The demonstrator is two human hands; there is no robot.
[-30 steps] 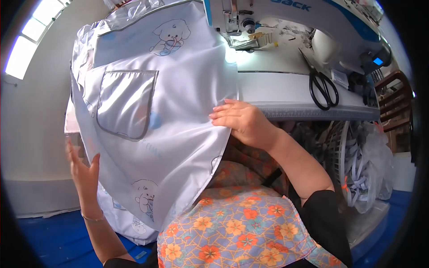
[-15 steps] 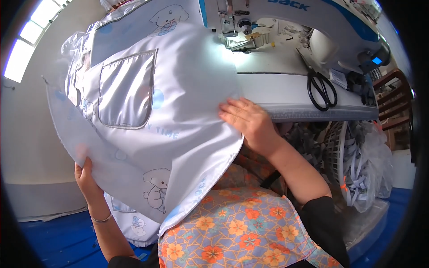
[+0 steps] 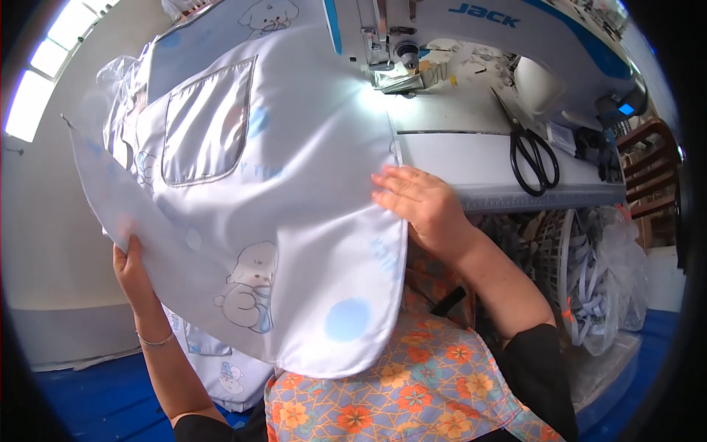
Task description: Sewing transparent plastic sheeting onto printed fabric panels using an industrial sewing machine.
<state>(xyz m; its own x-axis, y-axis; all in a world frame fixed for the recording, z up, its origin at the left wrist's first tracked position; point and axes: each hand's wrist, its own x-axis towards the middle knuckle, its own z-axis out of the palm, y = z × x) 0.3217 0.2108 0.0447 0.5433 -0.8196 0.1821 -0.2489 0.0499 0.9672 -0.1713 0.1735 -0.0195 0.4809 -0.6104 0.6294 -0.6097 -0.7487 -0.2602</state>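
Observation:
A large white cloth piece (image 3: 317, 199), printed with puppies and pale blue dots, drapes over the machine table and down across my lap. On it sits a shiny rectangular pocket (image 3: 206, 121) with grey edging. My left hand (image 3: 132, 272) pinches the cloth's lower left edge, thumb on top and fingers behind. Against the cloth's right edge, my right hand (image 3: 427, 210) lies with its fingers stretched out flat; its thumb is hidden. Beyond it, the sewing machine (image 3: 471, 29) has its lit needle area over the cloth's far right edge.
Black-handled scissors (image 3: 534, 158) lie on the machine table (image 3: 449, 158), right of the cloth. Below stands a white plastic basket (image 3: 552, 250) with fabric strips and a clear bag. A wooden chair (image 3: 652, 173) is at the far right. More printed cloth (image 3: 221, 368) hangs below my left forearm.
The cloth's lower right corner has swung outward and flattened, showing a blue dot. My right hand has slid slightly right; my left hand has shifted slightly left, still gripping the edge.

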